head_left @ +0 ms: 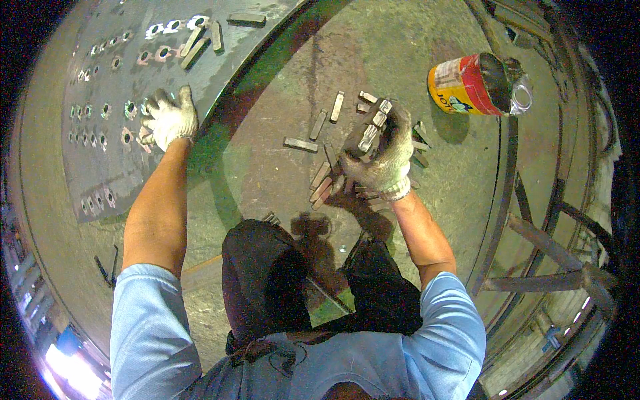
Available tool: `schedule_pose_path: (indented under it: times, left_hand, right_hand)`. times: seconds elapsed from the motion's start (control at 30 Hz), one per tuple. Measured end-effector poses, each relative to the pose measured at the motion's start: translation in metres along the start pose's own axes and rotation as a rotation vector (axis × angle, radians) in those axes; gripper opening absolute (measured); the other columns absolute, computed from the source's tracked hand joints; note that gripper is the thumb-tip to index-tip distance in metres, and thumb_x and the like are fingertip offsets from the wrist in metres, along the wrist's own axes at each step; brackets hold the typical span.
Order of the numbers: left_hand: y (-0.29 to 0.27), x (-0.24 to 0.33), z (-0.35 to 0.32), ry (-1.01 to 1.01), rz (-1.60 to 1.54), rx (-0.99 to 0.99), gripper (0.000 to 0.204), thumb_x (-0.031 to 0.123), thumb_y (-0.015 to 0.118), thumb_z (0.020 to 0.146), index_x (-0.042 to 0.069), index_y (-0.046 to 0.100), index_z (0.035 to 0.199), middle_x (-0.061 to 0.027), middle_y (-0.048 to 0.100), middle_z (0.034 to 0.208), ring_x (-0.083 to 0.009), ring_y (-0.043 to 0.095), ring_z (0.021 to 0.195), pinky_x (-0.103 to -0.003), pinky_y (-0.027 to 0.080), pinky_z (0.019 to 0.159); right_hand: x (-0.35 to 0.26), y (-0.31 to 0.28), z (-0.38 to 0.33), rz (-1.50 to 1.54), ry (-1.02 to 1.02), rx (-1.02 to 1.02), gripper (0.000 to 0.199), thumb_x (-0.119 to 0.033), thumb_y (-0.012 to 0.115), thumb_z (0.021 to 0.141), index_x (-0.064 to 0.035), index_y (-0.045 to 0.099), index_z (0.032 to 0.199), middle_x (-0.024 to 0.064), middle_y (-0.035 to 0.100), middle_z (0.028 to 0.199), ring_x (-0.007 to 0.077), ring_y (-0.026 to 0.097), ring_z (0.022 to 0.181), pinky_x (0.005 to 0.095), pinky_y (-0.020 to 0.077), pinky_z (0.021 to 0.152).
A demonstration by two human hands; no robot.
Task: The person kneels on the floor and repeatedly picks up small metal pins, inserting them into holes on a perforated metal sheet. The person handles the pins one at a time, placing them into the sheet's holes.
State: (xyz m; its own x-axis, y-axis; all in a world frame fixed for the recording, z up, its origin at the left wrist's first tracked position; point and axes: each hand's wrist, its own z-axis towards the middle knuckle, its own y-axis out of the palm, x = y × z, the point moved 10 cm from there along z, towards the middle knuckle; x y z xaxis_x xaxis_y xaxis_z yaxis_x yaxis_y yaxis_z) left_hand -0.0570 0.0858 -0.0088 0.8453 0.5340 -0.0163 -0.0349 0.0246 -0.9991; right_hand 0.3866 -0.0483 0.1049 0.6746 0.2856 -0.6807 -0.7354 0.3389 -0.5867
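Note:
My left hand (172, 121), in a pale knitted work glove, rests flat with fingers spread on a large dark steel plate (217, 77) at the left. Rows of holes with bright rims run across the plate. Several short metal bars lie on its far part, among them one flat bar (246, 20). Over the floor, my gloved right hand (390, 157) is closed round a small bunch of short metal bars (369, 137), their ends showing between thumb and fingers. More loose bars, such as a single bar (301, 145), lie scattered on the floor below and around this hand.
A yellow and red tin (460, 83) stands on the floor at the far right, with a crumpled silvery piece (521, 95) at its mouth. Steel framework (540, 283) stands along the right side. A thin dark bent rod (105, 270) lies left of my left arm.

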Motion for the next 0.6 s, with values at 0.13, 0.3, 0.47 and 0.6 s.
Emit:
schedule_pose_path:
  times: [0.13, 0.3, 0.47, 0.6]
  left_hand:
    - [0.001, 0.001, 0.000, 0.001, -0.011, 0.002, 0.080, 0.072, 0.041, 0.094, 0.023, 0.035, 0.156, -0.0099, 0.023, 0.168, -0.0468, 0.025, 0.149, -0.077, 0.013, 0.114]
    - [0.003, 0.000, 0.002, 0.001, 0.007, 0.005, 0.079, 0.072, 0.041, 0.094, 0.023, 0.035, 0.156, -0.0098, 0.023, 0.168, -0.0471, 0.025, 0.149, -0.077, 0.014, 0.113]
    - [0.002, 0.001, 0.002, 0.017, -0.002, 0.023, 0.078, 0.072, 0.041, 0.094, 0.024, 0.035, 0.155, -0.0104, 0.024, 0.167, -0.0474, 0.026, 0.148, -0.078, 0.014, 0.113]
    - [-0.002, 0.002, 0.001, 0.002, 0.008, -0.009, 0.080, 0.072, 0.040, 0.094, 0.022, 0.034, 0.156, -0.0110, 0.024, 0.167, -0.0474, 0.026, 0.149, -0.077, 0.014, 0.113]
  right_hand:
    - [0.031, 0.015, -0.010, 0.541, 0.464, 0.026, 0.068, -0.028, 0.085, 0.073, -0.0025, 0.053, 0.128, 0.0115, 0.063, 0.109, 0.0273, 0.064, 0.097, 0.0374, 0.0545, 0.084]
    - [0.024, 0.049, -0.030, 1.485, 1.200, 0.145, 0.048, -0.045, 0.054, 0.100, -0.0079, 0.055, 0.130, 0.0101, 0.064, 0.112, 0.0252, 0.063, 0.098, 0.0410, 0.0523, 0.084]
    - [0.006, 0.053, 0.000, 1.930, 0.891, 0.031, 0.035, -0.039, 0.043, 0.103, -0.0204, 0.048, 0.074, -0.0023, 0.043, 0.069, 0.0179, 0.045, 0.068, 0.0399, 0.0462, 0.070]
    - [-0.002, 0.050, 0.002, 1.839, 1.126, 0.198, 0.042, -0.038, 0.044, 0.102, -0.0214, 0.033, 0.065, -0.0039, 0.030, 0.063, 0.0154, 0.035, 0.063, 0.0363, 0.0394, 0.064]
